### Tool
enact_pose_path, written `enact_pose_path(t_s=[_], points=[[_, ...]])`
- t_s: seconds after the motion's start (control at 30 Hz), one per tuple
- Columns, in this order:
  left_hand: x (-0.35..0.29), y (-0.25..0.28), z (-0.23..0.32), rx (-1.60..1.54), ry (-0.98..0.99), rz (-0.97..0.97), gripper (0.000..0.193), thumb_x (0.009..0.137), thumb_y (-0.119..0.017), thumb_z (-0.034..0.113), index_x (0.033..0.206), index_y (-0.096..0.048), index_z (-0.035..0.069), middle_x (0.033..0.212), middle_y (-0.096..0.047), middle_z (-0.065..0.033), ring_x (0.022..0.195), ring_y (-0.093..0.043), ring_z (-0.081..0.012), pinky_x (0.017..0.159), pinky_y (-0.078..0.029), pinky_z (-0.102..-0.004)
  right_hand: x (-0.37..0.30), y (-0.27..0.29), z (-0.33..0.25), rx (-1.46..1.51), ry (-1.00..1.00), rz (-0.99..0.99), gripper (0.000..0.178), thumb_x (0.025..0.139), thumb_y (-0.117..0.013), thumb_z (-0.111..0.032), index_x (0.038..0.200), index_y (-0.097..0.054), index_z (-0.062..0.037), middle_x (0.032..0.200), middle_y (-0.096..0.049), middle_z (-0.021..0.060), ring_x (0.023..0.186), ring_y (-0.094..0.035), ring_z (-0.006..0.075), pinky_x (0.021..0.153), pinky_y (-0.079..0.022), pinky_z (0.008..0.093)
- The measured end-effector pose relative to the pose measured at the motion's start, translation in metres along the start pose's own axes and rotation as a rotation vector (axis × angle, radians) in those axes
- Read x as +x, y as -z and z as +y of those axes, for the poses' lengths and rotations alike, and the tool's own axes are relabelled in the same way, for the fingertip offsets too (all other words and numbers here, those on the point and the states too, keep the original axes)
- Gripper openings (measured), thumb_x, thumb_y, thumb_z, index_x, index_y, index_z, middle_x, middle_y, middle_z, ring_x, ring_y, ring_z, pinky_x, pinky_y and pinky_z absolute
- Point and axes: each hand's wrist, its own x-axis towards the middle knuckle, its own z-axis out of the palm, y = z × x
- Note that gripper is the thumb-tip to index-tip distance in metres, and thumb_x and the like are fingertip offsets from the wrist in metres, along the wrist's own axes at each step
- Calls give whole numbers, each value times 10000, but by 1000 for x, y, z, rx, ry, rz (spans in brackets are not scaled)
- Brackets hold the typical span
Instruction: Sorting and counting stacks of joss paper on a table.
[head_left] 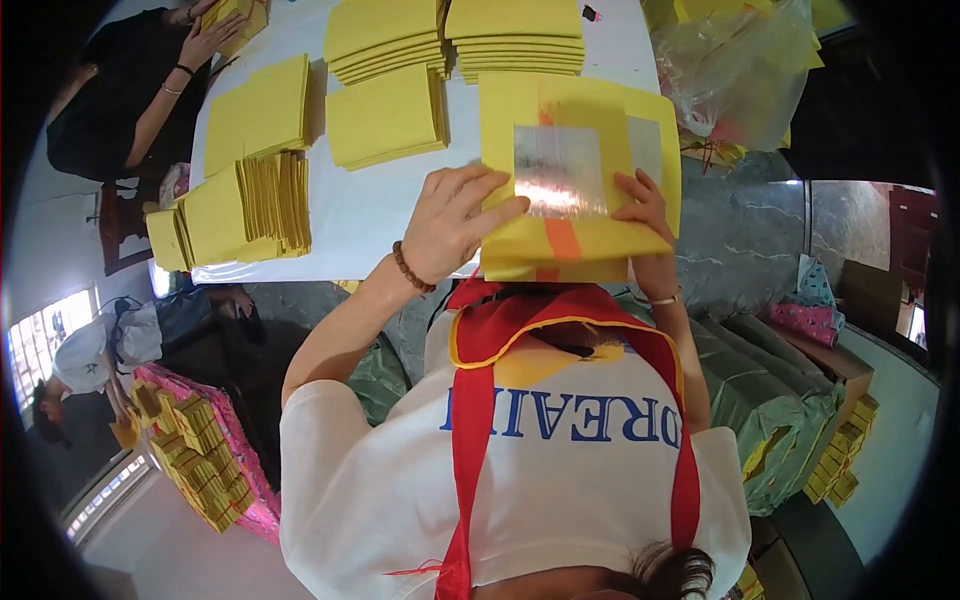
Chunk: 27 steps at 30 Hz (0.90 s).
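The yellow sheet (613, 160) lies right of upper centre, its silvery panel (560, 165) longest up-frame — between the left hand (455, 215), spread on one edge, and right hand (647, 212), curled opposite, pinch indiscernible.

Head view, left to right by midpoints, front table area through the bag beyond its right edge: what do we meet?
Fanned stack of yellow rectangular sheets → left hand → shiny silver rectangular panel → right hand → clear plastic bag
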Motion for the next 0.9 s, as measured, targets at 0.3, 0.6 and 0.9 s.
enact_pose_path(t_s=[0.3,0.6,0.9], points=[[-18,14,24,-321,97,-62,240,734,-616,146,965,-655,93,951,-643,-85,841,-612,-232,712,-458,-336,-10,14,-38,-238,143,-228,243,716,-715,-161,941,-639,-110,1173,-601,85,1137,-521,265,927,-378,379],[9,-5,13,-781,879,-145,230,878,-607,201,1024,-601,24,620,-576,-102,535,-540,-182,521,-432,-307,11,-18,-59,276,-407,192,320,827,-632,-93,1122,-572,16,1032,-621,88,993,-571,165,845,-449,304],[6,-12,4,-1147,1026,-127,229,868,-597,148,1031,-609,-13,720,-622,-8,638,-507,-34,584,-429,-225,14,-14,-39,39,-452,98,402,818,-664,-136,1198,-587,-28,1076,-652,141,910,-605,124,777,-466,233]])
